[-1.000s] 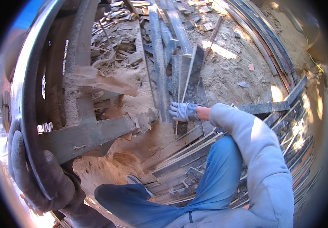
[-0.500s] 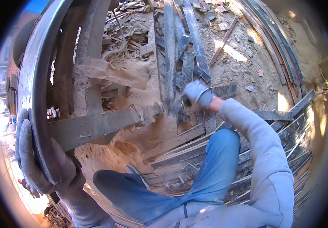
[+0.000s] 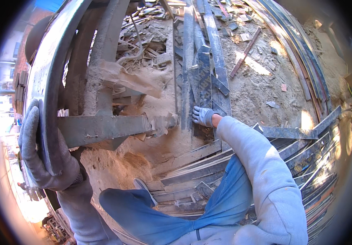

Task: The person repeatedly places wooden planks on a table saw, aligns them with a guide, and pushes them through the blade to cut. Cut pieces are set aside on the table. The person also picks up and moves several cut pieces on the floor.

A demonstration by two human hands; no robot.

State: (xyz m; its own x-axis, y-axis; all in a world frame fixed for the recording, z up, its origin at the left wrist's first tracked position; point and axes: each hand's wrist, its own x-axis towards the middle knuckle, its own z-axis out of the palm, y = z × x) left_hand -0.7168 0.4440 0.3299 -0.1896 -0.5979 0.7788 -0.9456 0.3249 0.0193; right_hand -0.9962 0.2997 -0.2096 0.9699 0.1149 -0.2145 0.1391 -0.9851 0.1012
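Observation:
My left hand (image 3: 47, 151), in a grey glove, wraps round the near end of a dark metal table edge (image 3: 53, 126), its fingers on the outer side. My right hand (image 3: 203, 116), also gloved, reaches forward and lies across a dark plywood strip (image 3: 205, 79) with faint printing. Its fingers point left and are a little apart. The palm and thumb are hidden under it. Several other dark strips (image 3: 216, 49) lie lengthwise around that one, some crossing over each other.
A dusty metal crossbar (image 3: 102, 127) juts from the frame, with torn brown paper (image 3: 131, 79) above it. Sawdust (image 3: 114, 167) is heaped underneath. Stacked strips (image 3: 192, 179) lie around my legs. Long boards (image 3: 296, 53) run along the right, and scattered offcuts (image 3: 143, 45) lie farther off.
My right hand, blurred before with a short dark strip beside it, has moved lower and slightly left onto the strips. That short strip has left its place. My left hand keeps its grip.

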